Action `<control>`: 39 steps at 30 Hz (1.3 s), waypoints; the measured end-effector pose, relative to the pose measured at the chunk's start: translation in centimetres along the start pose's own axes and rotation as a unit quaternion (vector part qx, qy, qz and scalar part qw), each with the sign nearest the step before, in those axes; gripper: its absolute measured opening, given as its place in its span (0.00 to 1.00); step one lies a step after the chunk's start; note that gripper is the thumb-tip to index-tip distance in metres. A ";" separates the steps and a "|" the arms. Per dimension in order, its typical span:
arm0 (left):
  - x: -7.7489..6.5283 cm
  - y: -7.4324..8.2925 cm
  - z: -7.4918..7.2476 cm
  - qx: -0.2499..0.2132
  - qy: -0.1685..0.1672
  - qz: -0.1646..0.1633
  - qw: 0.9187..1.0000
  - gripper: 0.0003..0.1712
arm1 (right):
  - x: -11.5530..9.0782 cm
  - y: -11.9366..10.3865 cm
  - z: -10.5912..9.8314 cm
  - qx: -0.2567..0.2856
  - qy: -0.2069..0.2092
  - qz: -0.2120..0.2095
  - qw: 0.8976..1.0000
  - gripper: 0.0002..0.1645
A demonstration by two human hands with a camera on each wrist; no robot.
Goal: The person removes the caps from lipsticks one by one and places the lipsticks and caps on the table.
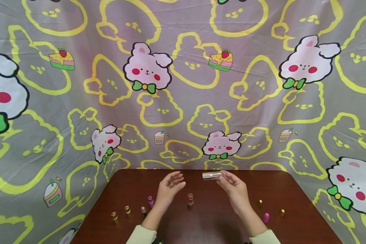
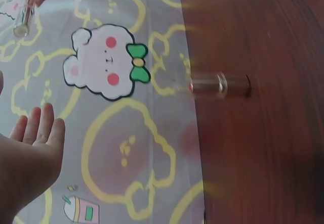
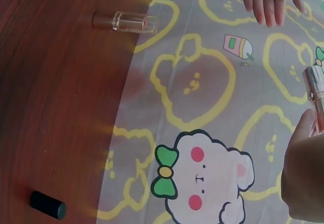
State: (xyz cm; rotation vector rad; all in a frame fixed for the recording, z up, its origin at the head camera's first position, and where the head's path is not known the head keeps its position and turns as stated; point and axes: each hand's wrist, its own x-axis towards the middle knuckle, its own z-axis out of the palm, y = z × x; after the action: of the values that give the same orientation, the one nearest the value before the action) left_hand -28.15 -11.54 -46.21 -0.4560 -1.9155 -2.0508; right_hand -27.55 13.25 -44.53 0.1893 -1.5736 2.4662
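My right hand (image 1: 234, 189) pinches a silver lipstick tube with a clear end (image 1: 211, 175) between thumb and fingers, holding it sideways above the table's far part. The same tube (image 3: 314, 85) shows at the right edge of the right wrist view. Opposite it, my left hand (image 1: 168, 189) hovers with loosely bent fingers and nothing in them; its palm faces the tube. On the table between the two forearms stands an uncapped lipstick in a clear tube with a red tip (image 1: 190, 199). In the left wrist view this standing lipstick (image 2: 220, 85) appears sideways, apart from both hands.
Left of my left forearm stand a purple lipstick (image 1: 150, 202), a dark lipstick (image 1: 144, 212) and two gold ones (image 1: 127, 210). Right of my right forearm are a pink cap (image 1: 266, 217) and two gold caps (image 1: 282, 212). A black cap (image 3: 48, 205) stands on the brown table (image 1: 210, 223). Patterned cloth (image 1: 183, 101) surrounds it.
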 end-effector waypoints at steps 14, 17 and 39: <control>0.3 1.0 4.6 -0.072 -0.069 -0.032 0.995 0.25 | -0.4 0.1 0.3 0.067 0.000 0.030 0.997 0.11; 0.2 1.3 5.3 -0.079 -0.072 -0.034 0.994 0.25 | -0.6 0.2 0.4 0.072 -0.008 0.028 0.997 0.11; 0.0 1.8 6.7 -0.096 -0.036 -0.031 0.994 0.17 | -1.7 0.2 1.5 0.088 -0.022 0.032 0.995 0.12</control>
State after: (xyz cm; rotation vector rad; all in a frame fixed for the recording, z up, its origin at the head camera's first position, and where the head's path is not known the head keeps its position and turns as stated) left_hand -27.22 -4.96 -44.15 -0.5269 -1.7994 -2.3015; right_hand -25.91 11.61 -44.45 0.2262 -1.3997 2.6681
